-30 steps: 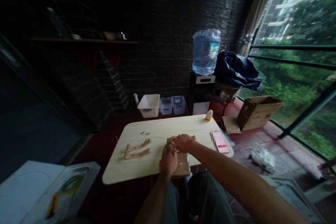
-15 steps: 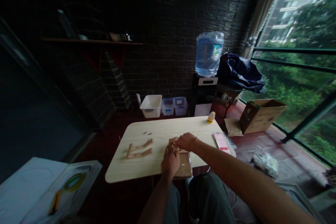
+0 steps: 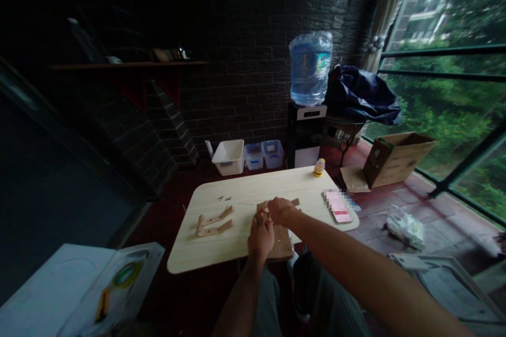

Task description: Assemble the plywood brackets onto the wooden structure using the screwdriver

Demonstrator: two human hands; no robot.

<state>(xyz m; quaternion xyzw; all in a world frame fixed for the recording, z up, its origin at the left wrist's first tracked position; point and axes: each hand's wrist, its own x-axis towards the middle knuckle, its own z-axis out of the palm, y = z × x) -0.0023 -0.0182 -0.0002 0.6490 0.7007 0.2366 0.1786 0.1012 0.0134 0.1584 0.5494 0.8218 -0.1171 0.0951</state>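
Near the front edge of the pale table (image 3: pixel 229 253), my left hand (image 3: pixel 261 237) is closed round part of a wooden piece (image 3: pixel 295 202) that lies over a brown cardboard package (image 3: pixel 281 245). My right hand (image 3: pixel 280 210) is closed just beyond it, at the same spot; what its fingers hold is hidden. To the left a U-shaped wooden frame (image 3: pixel 213 230) lies on the table, its two arms pointing right. Beyond that frame are small dark pieces (image 3: pixel 228 198), too small to make out.
A yellow-capped bottle (image 3: pixel 319 167) stands at the far right corner, with a pink sheet (image 3: pixel 339 208) at the right edge. An open white case (image 3: pixel 130 279) is at lower left. Bins (image 3: pixel 229 158) and a water dispenser (image 3: pixel 308 131) stand behind the table; a carton (image 3: pixel 397 160) is right.
The view has shifted slightly. One end of the wooden piece now shows to the right beyond my right hand. Both hands remain together over the package.
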